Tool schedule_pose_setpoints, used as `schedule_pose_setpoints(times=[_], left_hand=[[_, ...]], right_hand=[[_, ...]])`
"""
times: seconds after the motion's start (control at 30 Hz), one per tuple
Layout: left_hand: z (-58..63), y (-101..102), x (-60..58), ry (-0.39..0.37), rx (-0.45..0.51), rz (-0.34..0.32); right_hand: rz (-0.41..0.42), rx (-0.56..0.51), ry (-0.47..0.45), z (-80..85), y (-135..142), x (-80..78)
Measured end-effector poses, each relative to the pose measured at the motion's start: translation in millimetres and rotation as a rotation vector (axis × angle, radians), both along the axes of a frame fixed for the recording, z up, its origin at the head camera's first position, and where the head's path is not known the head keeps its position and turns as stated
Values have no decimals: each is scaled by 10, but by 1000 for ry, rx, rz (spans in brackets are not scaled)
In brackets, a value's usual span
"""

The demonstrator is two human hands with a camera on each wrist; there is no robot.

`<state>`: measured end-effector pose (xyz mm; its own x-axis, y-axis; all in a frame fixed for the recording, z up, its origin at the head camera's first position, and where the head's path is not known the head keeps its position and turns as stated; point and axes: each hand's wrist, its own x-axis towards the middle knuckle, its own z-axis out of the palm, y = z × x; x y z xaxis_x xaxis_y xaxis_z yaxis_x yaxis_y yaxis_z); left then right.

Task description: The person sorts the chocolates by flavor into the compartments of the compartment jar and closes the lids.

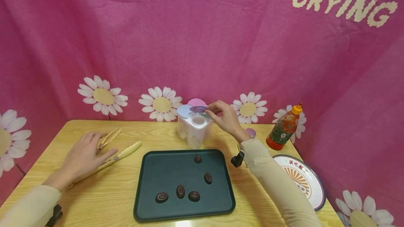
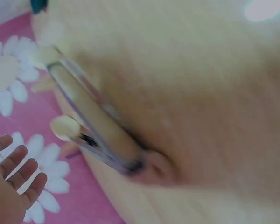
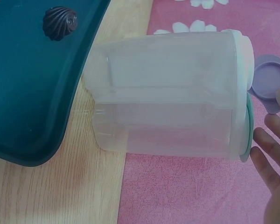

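Observation:
My right hand [image 1: 224,117] pinches the edge of a purple flip lid [image 3: 269,80], which stands raised beside a round opening in the white top of a clear plastic storage container [image 1: 195,136]. Pink, blue and green lids cover the other parts of that top. On the left, my left hand [image 1: 82,156] hovers by a pair of tongs [image 1: 130,149] with cream tips, its fingers loosely extended and holding nothing. In the left wrist view, the tongs [image 2: 95,109] lie on the table, apart from the fingers [image 2: 23,170].
In front of the container lies a dark green tray [image 1: 167,169] with several chocolates [image 1: 180,191] on it. A sauce bottle [image 1: 284,128] stands at the back right, near a white patterned plate [image 1: 310,176]. A small purple-topped object [image 1: 251,132] sits partly behind the right forearm. Pink cloth hangs behind the table.

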<state>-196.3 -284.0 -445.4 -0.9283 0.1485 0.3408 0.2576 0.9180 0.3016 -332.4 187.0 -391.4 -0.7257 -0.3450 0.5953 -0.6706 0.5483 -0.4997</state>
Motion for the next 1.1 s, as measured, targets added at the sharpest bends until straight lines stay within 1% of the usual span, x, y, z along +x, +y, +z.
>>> schedule_pose_setpoints(times=[0.13,0.23,0.37,0.47,0.57,0.73,0.83,0.97,1.1], left_hand=[[-124,-195,80,-7,-29,35],[-192,-295,130,-58,-49,54],[-265,-367,184,-125,-96,77],[-333,-388,210,-141,-124,92],[-396,-391,225,-163,-130,102],[-465,-359,227,-190,-138,115],[-486,-331,215,-191,-146,121],[-493,-303,189,-193,-135,126],[-486,-284,156,-210,-115,136]], right_hand=[[-8,1,-2,-6,-2,3],[-6,-7,-9,-13,3,4],[-7,-8,-7,-28,16,5],[-13,-1,3,-33,23,9],[-12,2,9,-30,22,10],[-8,0,7,-24,18,16],[-9,1,0,-25,18,20],[-11,0,-9,-19,16,19],[-7,4,-15,-6,12,15]])
